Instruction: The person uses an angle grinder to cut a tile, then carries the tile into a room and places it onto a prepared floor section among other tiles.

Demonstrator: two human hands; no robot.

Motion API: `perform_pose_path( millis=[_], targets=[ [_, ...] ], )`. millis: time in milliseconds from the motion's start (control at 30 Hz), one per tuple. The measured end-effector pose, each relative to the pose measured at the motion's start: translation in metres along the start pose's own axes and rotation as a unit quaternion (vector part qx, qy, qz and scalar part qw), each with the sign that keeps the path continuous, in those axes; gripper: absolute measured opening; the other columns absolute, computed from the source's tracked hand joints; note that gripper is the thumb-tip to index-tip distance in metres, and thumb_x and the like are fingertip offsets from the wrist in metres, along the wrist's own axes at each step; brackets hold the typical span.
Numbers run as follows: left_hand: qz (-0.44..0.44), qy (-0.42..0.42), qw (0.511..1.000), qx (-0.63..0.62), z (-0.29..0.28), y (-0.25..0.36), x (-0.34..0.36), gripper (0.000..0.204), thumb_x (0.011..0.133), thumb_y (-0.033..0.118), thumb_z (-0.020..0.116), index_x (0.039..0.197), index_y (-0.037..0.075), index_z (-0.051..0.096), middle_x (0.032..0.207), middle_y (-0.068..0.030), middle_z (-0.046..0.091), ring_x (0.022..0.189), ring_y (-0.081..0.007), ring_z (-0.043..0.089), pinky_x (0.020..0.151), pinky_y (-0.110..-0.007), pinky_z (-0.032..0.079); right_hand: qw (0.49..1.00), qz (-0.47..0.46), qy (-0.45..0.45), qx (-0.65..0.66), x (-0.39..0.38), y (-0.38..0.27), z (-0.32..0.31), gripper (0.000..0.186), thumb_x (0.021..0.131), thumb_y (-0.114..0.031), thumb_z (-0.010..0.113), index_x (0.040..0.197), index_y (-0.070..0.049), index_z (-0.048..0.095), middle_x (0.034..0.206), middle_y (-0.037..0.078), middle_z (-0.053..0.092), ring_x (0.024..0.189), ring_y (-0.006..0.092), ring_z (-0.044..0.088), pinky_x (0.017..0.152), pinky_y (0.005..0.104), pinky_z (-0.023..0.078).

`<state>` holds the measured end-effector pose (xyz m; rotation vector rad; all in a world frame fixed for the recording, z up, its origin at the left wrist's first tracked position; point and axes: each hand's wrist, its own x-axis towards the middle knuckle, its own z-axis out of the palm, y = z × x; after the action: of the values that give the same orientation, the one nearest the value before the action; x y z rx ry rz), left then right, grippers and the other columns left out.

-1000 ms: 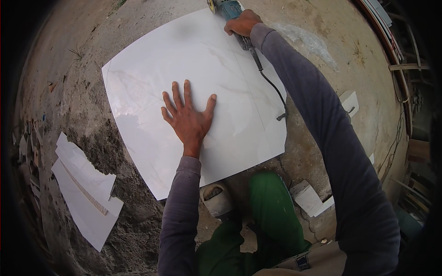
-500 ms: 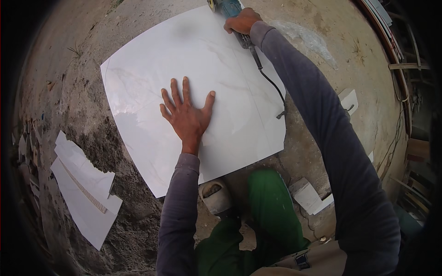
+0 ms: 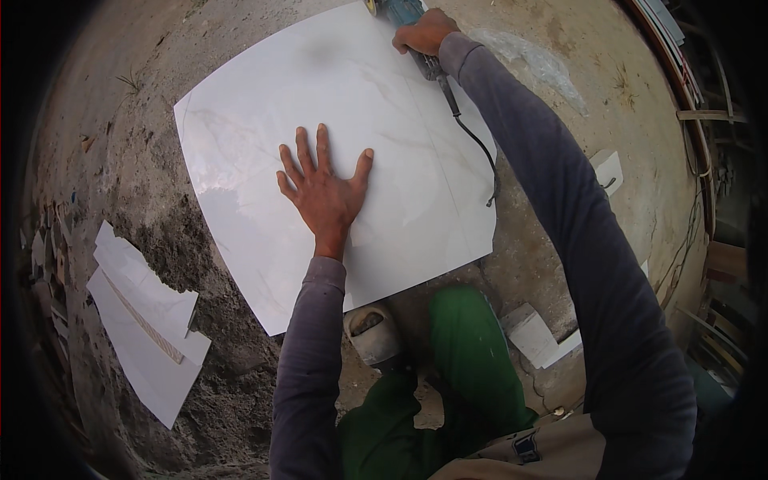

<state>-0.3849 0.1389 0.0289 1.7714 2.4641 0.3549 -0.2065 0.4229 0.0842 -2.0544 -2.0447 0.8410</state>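
The white tile (image 3: 240, 184) lies flat on the ground in front of the person, a faint line running down its right part. At its far edge, by the top of the view, is the blue grinder (image 3: 404, 12), its disc (image 3: 372, 6) partly cut off by the rim; whether it spins cannot be told. The right hand (image 3: 426, 34) is closed around the grinder's body. The left hand (image 3: 328, 200) presses palm down on the middle of the tile, fingers and thumb spread wide, gripping nothing.

Against a second ago, the whole scene sits a little higher in view; the left hand keeps nearly the same place on the tile, while the grinder is slightly nearer the person. The end of the black cord (image 3: 481, 145), bent leftward before, now hangs straighter by the tile's right edge.

Below the near edge are a shoe (image 3: 376, 344) and a green-clad knee (image 3: 464, 320). Broken pieces (image 3: 148, 376) lie to the left, a small offcut (image 3: 532, 336) right of the knee, and clear plastic (image 3: 540, 64) beyond the right sleeve.
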Motion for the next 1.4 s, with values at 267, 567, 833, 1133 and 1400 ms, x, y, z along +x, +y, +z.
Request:
perform_pose_path(
  millis=[267,567,833,1133,1400],
  targets=[
    [-0.001,-0.004,1.0,0.001,0.0,0.0,0.0,0.093,0.091,0.077,0.059,0.164,0.022,0.042,0.172,-0.0109,0.03,0.161,-0.0409,0.015,0.127,-0.063,0.013,0.999,0.033,0.006,0.005,-0.001,0.001,0.0,0.053,0.069,-0.033,0.083,0.104,0.005,0.077,0.109,0.026,0.077,0.104,0.0343,0.077,0.089,0.0398,0.062],
    [0.004,0.0,1.0,0.007,0.002,-0.001,-0.001,0.093,0.091,0.078,0.058,0.163,0.021,0.042,0.172,-0.0112,0.03,0.161,-0.0411,0.015,0.127,-0.063,0.012,0.999,0.042,0.002,0.025,-0.015,0.001,-0.006,0.054,0.071,-0.03,0.083,0.108,0.009,0.075,0.109,0.027,0.077,0.105,0.0356,0.076,0.089,0.0391,0.061],
    [0.003,0.008,1.0,0.007,0.002,-0.001,-0.001,0.093,0.091,0.077,0.058,0.163,0.02,0.043,0.172,-0.0109,0.031,0.161,-0.0412,0.016,0.127,-0.063,0.013,1.0,0.009,0.005,-0.001,-0.017,0.011,0.003,0.05,0.056,-0.037,0.081,0.081,0.006,0.075,0.09,0.021,0.074,0.075,0.032,0.07,0.068,0.04,0.057],
    [0.0,0.003,1.0,0.001,0.003,-0.001,-0.001,0.092,0.09,0.078,0.058,0.162,0.022,0.044,0.172,-0.0097,0.031,0.161,-0.041,0.012,0.126,-0.064,0.013,0.998,0.041,-0.028,0.037,-0.034,0.006,-0.009,0.056,0.071,-0.03,0.083,0.109,0.01,0.074,0.109,0.028,0.076,0.102,0.0355,0.076,0.087,0.0388,0.061],
    [0.0,0.001,1.0,0.008,0.005,-0.002,-0.002,0.093,0.09,0.08,0.057,0.163,0.023,0.043,0.172,-0.0091,0.03,0.162,-0.041,0.012,0.126,-0.064,0.013,1.0,0.023,-0.002,-0.006,-0.036,0.013,0.0,0.05,0.063,-0.033,0.081,0.092,0.007,0.076,0.097,0.024,0.075,0.088,0.033,0.073,0.077,0.0398,0.059]
  ],
)
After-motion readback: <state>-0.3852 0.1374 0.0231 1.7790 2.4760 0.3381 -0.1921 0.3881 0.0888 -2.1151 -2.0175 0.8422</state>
